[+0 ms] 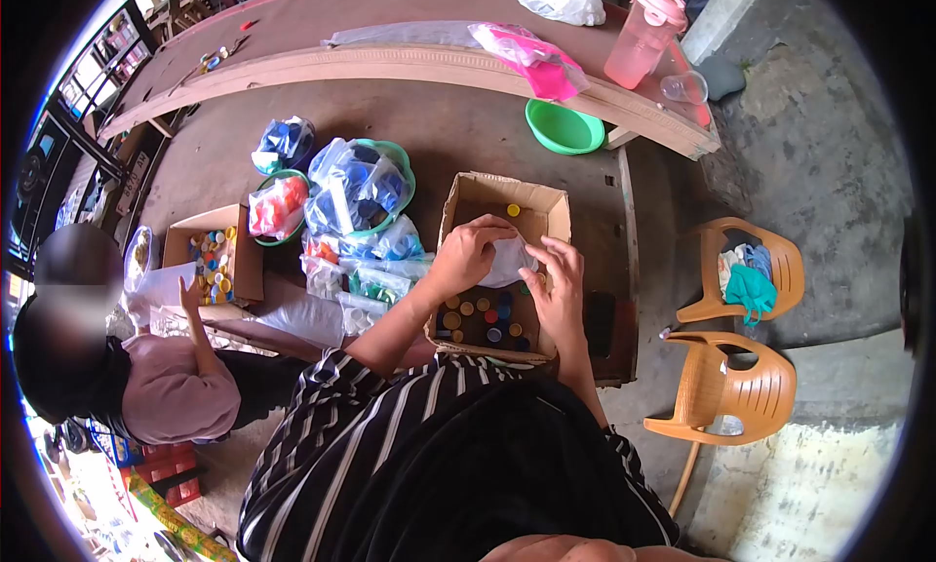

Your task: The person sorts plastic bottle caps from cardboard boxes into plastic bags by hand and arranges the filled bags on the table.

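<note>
My left hand point(464, 258) grips the edge of a clear plastic bag point(511, 263) above an open cardboard box point(562, 216). On the bag's other side, my right hand point(558, 287) is curled, with thumb and fingers at its edge. Inside the box, under my hands, lie several bottle caps: tan ones point(452, 320), dark blue ones, a red one point(491, 316) and a yellow one point(514, 210) near the far wall. My fingers partly hide the bag, so its contents are hard to make out.
Left of the box are bagged blue caps point(356, 187) in a green basin, bagged red caps point(278, 209) and a cardboard box of mixed caps point(216, 260). Another person point(180, 387) holds a plastic bag there. Ahead are a green basin point(565, 126) and pink jug point(645, 36); chairs point(726, 387) stand right.
</note>
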### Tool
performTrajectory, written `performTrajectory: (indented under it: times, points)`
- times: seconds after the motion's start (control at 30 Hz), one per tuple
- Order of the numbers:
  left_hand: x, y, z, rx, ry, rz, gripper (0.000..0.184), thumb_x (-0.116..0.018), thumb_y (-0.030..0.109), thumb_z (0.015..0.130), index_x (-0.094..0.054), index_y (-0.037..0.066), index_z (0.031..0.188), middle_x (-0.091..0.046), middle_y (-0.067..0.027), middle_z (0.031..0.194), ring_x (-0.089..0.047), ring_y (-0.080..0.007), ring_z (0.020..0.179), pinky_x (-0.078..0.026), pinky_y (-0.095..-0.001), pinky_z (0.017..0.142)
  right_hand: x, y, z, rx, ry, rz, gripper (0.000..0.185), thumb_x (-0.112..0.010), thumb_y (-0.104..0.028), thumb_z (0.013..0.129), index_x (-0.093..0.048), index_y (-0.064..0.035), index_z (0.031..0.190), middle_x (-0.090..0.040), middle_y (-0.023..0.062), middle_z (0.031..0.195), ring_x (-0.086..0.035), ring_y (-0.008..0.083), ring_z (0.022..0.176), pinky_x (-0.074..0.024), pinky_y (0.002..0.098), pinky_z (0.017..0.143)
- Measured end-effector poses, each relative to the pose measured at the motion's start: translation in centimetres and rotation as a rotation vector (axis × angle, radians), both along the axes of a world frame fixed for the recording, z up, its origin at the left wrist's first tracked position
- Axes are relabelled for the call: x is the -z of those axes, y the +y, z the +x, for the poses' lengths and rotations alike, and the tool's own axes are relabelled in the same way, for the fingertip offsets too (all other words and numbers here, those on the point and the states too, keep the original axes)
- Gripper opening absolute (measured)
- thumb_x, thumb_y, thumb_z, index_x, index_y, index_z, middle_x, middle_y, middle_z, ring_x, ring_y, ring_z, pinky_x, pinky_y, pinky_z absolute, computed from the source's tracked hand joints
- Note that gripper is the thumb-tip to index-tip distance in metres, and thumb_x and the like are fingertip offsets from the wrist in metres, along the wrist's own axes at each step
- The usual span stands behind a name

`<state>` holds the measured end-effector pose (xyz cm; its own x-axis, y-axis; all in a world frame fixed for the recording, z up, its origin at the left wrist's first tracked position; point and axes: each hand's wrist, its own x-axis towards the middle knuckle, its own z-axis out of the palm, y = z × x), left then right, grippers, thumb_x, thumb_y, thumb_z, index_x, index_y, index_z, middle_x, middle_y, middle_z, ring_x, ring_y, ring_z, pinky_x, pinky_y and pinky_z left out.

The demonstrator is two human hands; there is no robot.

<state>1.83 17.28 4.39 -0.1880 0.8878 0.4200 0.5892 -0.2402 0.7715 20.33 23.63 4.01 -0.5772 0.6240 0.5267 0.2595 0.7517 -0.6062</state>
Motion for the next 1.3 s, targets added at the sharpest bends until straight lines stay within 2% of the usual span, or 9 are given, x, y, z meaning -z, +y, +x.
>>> performTrajectory:
  times: [0.1, 0.27, 0.37, 0.4, 0.53, 0.63, 0.87, 1.1, 1.3]
  points:
    - [-0.4, -0.4, -0.5, 0.045, -0.014, 0.018, 0.041, -0.050, -0.011, 0.070, -0.070, 0.000, 0.104, -0.067, -0.0145, 0.109, -0.066, -0.0322, 0.095, -0.053, -0.0355, 0.083, 0.7, 0.2, -0.3, -0.122, -0.050, -0.050, 0.032, -0.074, -0.014, 0.081, -0.065, -0.0086, 0.111, -0.050, 0.0131, 0.128, -0.055, 0.0329, 0.107, -0.0465, 0.0432, 0.089]
    - [-0.6, -0.8, -1.6, 0.156, -0.159, 0.066, 0.037, -0.062, 0.001, 0.085, -0.063, 0.003, 0.122, -0.062, -0.0136, 0.120, -0.063, -0.0227, 0.102, -0.053, -0.0323, 0.080, 0.4, -0.3, -1.1, -0.076, -0.029, -0.193, 0.018, -0.072, -0.005, 0.082, -0.057, 0.0000, 0.091, -0.063, 0.0132, 0.091, -0.064, 0.0332, 0.085, -0.0490, 0.0395, 0.073]
    - [-0.8, -2.6, -2.3, 0.157, -0.541, -0.045, 0.063, -0.072, 0.018, 0.086, -0.045, 0.012, 0.143, -0.051, -0.0111, 0.130, -0.055, -0.0219, 0.109, -0.048, -0.0340, 0.087, -2.4, -1.2, -1.6, -0.163, 0.053, -0.259, 0.015, -0.070, -0.003, 0.084, -0.057, 0.0000, 0.092, -0.064, 0.0123, 0.091, -0.064, 0.0315, 0.083, -0.0494, 0.0377, 0.072]
    - [1.0, -2.6, -3.2, 0.267, -0.667, -0.085, 0.089, -0.079, 0.021, 0.080, -0.027, 0.013, 0.152, -0.037, -0.0099, 0.145, -0.047, -0.0235, 0.124, -0.044, -0.0374, 0.098, -3.3, -1.5, -1.8, -0.205, 0.085, -0.246, 0.013, -0.069, -0.003, 0.084, -0.059, -0.0001, 0.092, -0.063, 0.0123, 0.090, -0.065, 0.0298, 0.081, -0.0496, 0.0359, 0.072]
    - [3.1, -5.1, -3.1, 0.458, -0.771, -0.287, 0.104, -0.088, 0.016, 0.068, -0.026, 0.004, 0.150, -0.037, -0.0093, 0.148, -0.043, -0.0258, 0.132, -0.037, -0.0408, 0.110, -5.5, -2.5, -2.6, -0.306, 0.181, -0.267, 0.012, -0.070, -0.001, 0.084, -0.061, 0.0000, 0.092, -0.063, 0.0108, 0.089, -0.064, 0.0235, 0.080, -0.0497, 0.0321, 0.073]
    - [3.1, -7.8, -2.6, 0.433, -0.654, -0.399, 0.080, -0.087, 0.011, 0.070, -0.045, 0.001, 0.137, -0.059, -0.0092, 0.126, -0.054, -0.0175, 0.116, -0.043, -0.0352, 0.101, -8.4, -3.6, -3.4, -0.313, 0.276, -0.343, 0.009, -0.069, -0.001, 0.086, -0.063, -0.0001, 0.092, -0.064, 0.0059, 0.089, -0.061, 0.0120, 0.083, -0.0488, 0.0265, 0.075]
    - [6.4, -12.9, -6.0, 0.384, -0.832, -0.428, 0.047, -0.075, 0.015, 0.085, -0.058, -0.003, 0.125, -0.067, -0.0062, 0.114, -0.059, -0.0133, 0.103, -0.047, -0.0301, 0.093, -7.0, -2.3, -6.0, -0.112, 0.377, -0.549, 0.012, -0.072, -0.008, 0.088, -0.064, -0.0029, 0.095, -0.064, -0.0001, 0.085, -0.056, 0.0064, 0.079, -0.0462, 0.0227, 0.073]
    - [8.6, -17.5, -12.1, 0.279, -0.750, -0.633, 0.045, -0.070, 0.035, 0.090, -0.064, 0.001, 0.120, -0.068, -0.0015, 0.102, -0.058, -0.0093, 0.094, -0.047, -0.0292, 0.084, -3.2, -5.3, -7.8, -0.060, 0.295, -0.784, 0.015, -0.071, -0.013, 0.090, -0.063, -0.0032, 0.099, -0.063, 0.0016, 0.087, -0.057, 0.0099, 0.079, -0.0458, 0.0249, 0.075]
    - [9.9, -18.6, -13.3, 0.418, -0.989, -0.419, 0.043, -0.064, 0.022, 0.095, -0.056, 0.002, 0.132, -0.066, -0.0044, 0.117, -0.059, -0.0122, 0.105, -0.045, -0.0324, 0.097, -1.0, -8.7, -8.7, -0.007, 0.339, -0.805, 0.014, -0.066, -0.016, 0.094, -0.062, -0.0024, 0.097, -0.062, 0.0002, 0.087, -0.056, 0.0080, 0.081, -0.0451, 0.0237, 0.075]
